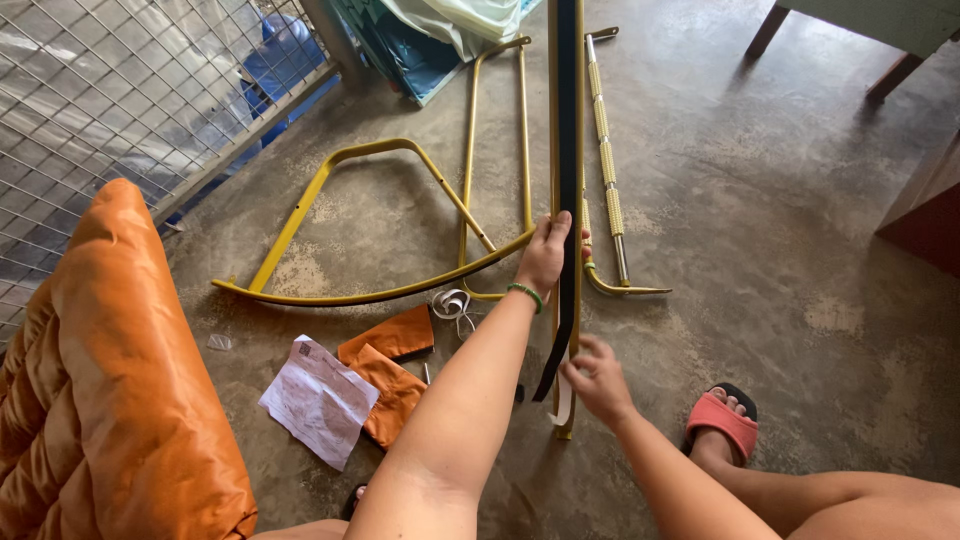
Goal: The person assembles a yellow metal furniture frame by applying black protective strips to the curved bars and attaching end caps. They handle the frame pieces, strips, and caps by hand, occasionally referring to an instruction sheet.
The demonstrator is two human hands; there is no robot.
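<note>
The fingers of the left hand (545, 255) are closed around a long yellow metal bar (555, 120) that stands up from the concrete floor (780, 200), and the fingers of the right hand (598, 380) pinch the lower end of a black strap (567, 180) lying along this bar. At far left is an orange cushion (110, 380). Next come a folded paper sheet (318, 398), small orange pads (390, 365) and a curved yellow frame (340, 220). Right of the hands, a foot wears a red sandal (722, 420).
</note>
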